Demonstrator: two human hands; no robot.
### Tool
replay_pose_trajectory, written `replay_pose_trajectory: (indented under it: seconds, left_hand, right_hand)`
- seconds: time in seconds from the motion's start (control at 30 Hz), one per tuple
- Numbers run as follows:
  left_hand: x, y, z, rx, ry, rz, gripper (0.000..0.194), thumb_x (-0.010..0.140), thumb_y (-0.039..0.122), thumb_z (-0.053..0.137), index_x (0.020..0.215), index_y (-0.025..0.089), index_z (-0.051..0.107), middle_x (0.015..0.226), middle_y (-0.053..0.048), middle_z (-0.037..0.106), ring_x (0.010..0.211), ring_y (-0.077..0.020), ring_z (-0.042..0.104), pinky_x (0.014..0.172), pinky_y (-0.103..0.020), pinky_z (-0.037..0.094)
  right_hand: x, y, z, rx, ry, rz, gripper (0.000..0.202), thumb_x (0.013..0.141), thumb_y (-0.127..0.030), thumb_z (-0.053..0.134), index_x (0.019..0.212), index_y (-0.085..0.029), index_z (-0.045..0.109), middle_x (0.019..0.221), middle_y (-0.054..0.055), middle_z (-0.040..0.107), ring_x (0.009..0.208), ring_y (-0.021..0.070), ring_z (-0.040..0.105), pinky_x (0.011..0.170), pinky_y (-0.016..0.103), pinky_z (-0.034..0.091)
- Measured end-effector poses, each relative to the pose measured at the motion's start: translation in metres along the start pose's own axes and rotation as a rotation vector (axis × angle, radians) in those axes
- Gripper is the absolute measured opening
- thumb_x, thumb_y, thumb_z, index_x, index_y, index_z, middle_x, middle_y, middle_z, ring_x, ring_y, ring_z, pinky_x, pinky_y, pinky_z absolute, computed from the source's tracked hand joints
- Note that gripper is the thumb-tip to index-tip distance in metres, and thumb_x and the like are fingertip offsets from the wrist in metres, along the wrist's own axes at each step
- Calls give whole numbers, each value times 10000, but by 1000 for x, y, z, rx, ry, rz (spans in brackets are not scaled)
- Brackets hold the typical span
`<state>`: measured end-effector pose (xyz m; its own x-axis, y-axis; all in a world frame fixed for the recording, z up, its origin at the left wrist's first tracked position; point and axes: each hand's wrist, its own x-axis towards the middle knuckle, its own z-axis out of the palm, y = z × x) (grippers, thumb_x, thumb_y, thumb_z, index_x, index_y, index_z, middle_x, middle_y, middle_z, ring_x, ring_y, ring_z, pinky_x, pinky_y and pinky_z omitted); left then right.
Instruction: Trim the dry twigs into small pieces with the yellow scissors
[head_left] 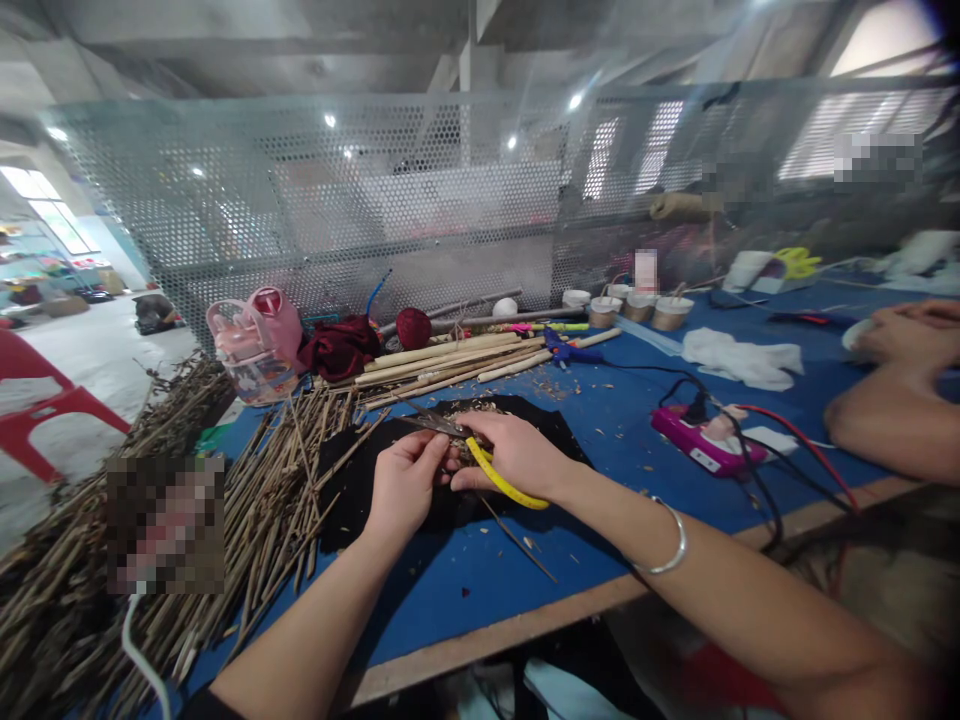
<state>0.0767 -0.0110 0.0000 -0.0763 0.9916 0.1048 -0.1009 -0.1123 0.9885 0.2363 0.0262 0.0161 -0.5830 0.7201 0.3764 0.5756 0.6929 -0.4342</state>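
Observation:
Yellow-handled scissors [506,478] are gripped in my right hand [521,455], their dark blades pointing left above my left fingertips. Thumb and fingers pressed together, my left hand [405,485] pinches something small by the blades; what it is stays hidden. Both hands are over a black cloth [349,500] strewn with pale clippings and chips. A thin dry stem [517,540] lies slanted just in front of my right hand. To the left is a big heap of dry brown stems [262,520].
Beyond the cloth lie peeled pale sticks [442,358] and a blue glue gun [570,350]. A magenta power strip [705,440] with cables sits to the right, near another person's forearm [892,415]. A pink-lidded clear jug [255,360], paper cups [671,312] and white gloves [742,358] stand farther back.

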Motion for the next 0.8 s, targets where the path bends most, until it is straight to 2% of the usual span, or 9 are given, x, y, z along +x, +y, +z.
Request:
replay_pose_trajectory:
  seconds: [0.17,0.43,0.6,0.8]
  left_hand:
    - [1,2,0,-30,-4,-4,289,694,405,629,735,118,633,629,-23,610,553,-96,545,501,-185,452]
    - [3,-3,-1,-18,33,4,315,670,434,640,748,128,640,649,-21,630,552,-92,550,497,-183,440]
    - [3,-2,-2,5,15,19,315,695,425,621,769,119,637,649,-27,624,567,-98,552,501,-182,445]
    - [-2,0,2,-6,-59,-83,346,696,425,623,877,131,639,770,-56,655,638,-118,583,525,-193,466]
  right_hand:
    - [0,0,0,-24,-2,21,617,605,-620,632,1058,-209,552,904,56,646,801,203,603,671,270,413]
    - [0,2,3,-105,1,-31,807,524,-654,658,1158,-184,491,1011,109,596,930,254,560,792,359,415]
    - [-1,2,3,-43,1,-6,698,584,-619,647,1135,-212,514,1065,84,601,957,238,566,798,328,417]
    - [1,3,4,-29,68,31,574,631,-574,642,1062,-208,541,923,61,625,839,204,580,717,289,418]
